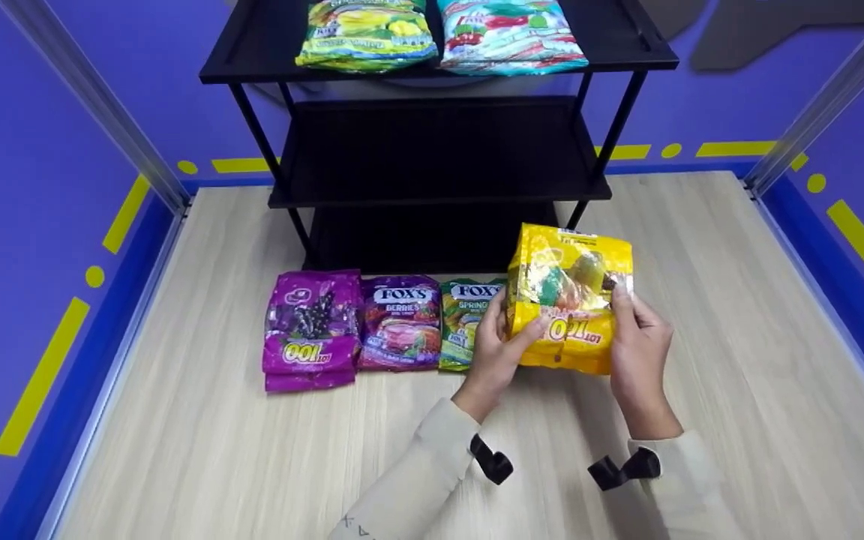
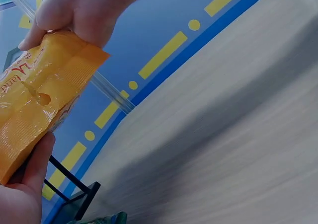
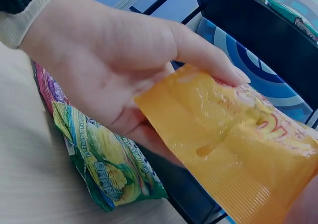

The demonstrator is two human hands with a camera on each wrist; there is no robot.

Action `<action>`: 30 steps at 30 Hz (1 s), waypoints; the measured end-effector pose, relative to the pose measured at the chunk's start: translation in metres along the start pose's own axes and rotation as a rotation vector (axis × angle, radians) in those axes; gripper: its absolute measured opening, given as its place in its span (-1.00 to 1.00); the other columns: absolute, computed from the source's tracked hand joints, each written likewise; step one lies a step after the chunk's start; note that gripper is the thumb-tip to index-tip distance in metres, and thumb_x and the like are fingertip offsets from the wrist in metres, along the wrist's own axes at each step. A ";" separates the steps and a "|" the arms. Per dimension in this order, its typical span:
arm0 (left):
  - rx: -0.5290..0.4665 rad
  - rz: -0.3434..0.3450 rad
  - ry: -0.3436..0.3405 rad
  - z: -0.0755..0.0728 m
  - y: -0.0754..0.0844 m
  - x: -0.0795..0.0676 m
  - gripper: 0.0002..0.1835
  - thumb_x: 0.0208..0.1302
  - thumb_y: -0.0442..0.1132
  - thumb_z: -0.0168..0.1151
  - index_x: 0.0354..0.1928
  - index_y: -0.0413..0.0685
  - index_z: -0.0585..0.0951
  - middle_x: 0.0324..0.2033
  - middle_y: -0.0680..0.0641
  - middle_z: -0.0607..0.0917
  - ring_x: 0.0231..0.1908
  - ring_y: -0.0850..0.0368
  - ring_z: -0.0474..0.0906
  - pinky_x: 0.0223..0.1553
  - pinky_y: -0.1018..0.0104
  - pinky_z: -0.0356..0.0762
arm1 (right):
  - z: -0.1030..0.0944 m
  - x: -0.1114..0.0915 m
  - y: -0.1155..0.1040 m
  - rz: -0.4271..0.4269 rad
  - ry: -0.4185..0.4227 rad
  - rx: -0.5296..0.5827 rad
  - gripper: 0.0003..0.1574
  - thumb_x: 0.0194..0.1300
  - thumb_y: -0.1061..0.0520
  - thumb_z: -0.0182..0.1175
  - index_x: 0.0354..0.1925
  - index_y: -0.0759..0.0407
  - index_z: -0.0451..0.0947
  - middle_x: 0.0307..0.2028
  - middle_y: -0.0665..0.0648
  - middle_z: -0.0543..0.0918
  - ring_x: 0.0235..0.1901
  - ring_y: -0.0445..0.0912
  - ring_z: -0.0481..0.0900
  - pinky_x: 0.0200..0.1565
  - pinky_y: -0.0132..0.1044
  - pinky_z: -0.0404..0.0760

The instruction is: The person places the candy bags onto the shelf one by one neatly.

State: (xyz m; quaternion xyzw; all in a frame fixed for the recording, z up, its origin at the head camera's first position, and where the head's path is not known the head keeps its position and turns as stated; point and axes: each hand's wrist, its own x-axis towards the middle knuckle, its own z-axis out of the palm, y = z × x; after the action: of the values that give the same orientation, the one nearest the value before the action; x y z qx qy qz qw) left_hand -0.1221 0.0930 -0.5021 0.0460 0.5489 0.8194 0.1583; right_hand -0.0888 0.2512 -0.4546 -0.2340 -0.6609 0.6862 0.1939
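My left hand [image 1: 492, 361] and right hand [image 1: 642, 356] hold a yellow candy bag [image 1: 574, 259] between them, one at each side. Both thumbs lie on its front, over a fruit picture and large "100" lettering. In the right wrist view, the left hand [image 3: 112, 60] pinches the bag by its side near the ribbed end seal [image 3: 198, 172], which has a hang hole. The bag is raised in front of the shelf's right side. Just left of it, a green Fox's Spring candy bag [image 1: 458, 330] is partly hidden by the left hand.
A purple candy bag [image 1: 310, 330] and a purple Fox's Berries bag [image 1: 400, 322] lie left of the green one, along the front of a black three-tier shelf [image 1: 439, 150]. On its top tier sit a yellow-green bag [image 1: 368, 34] and a teal-red bag [image 1: 511, 34]. Blue walls [image 1: 27, 150] enclose the wooden surface.
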 end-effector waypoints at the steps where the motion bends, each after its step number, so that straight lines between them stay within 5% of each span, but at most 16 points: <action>1: -0.006 0.004 0.000 -0.001 0.001 -0.001 -0.21 0.23 -0.11 0.31 0.44 0.20 0.15 0.13 0.00 0.57 0.04 0.15 0.58 0.12 0.29 0.59 | 0.001 0.000 0.000 0.005 -0.002 -0.006 -0.47 0.34 -0.23 0.13 -0.02 0.14 0.65 -0.43 0.02 0.62 -0.50 -0.19 0.58 -0.46 -0.45 0.63; 11: -0.060 0.063 0.013 -0.010 0.015 -0.008 -0.23 0.25 -0.16 0.28 0.44 0.22 0.15 0.15 -0.05 0.57 0.06 0.11 0.58 0.15 0.27 0.58 | 0.010 -0.005 -0.001 -0.008 -0.100 0.027 -0.46 0.40 -0.18 0.06 0.16 0.10 0.55 -0.36 0.02 0.60 -0.46 -0.18 0.56 -0.40 -0.44 0.63; 21: -0.138 0.115 0.031 -0.014 0.036 -0.008 -0.24 0.25 -0.19 0.27 0.44 0.26 0.16 0.14 -0.10 0.57 0.04 0.09 0.59 0.14 0.25 0.59 | 0.020 -0.012 -0.007 0.047 -0.243 0.148 -0.33 0.48 -0.14 -0.05 0.47 -0.14 0.11 0.07 0.02 0.45 -0.21 -0.21 0.54 -0.15 -0.51 0.62; 30: -0.164 0.211 0.031 -0.015 0.055 0.001 -0.25 0.25 -0.25 0.22 0.44 0.19 0.16 0.13 -0.14 0.56 0.00 0.10 0.58 0.12 0.25 0.60 | 0.029 -0.015 -0.002 0.084 -0.418 0.328 -0.37 0.54 -0.08 -0.15 0.45 0.05 0.04 -0.02 -0.02 0.51 -0.10 -0.22 0.56 -0.04 -0.43 0.63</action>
State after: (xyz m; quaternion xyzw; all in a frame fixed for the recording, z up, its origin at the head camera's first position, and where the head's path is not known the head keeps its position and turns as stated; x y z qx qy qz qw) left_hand -0.1386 0.0612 -0.4582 0.0779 0.4748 0.8742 0.0659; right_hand -0.0935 0.2191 -0.4516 -0.0797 -0.5561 0.8251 0.0599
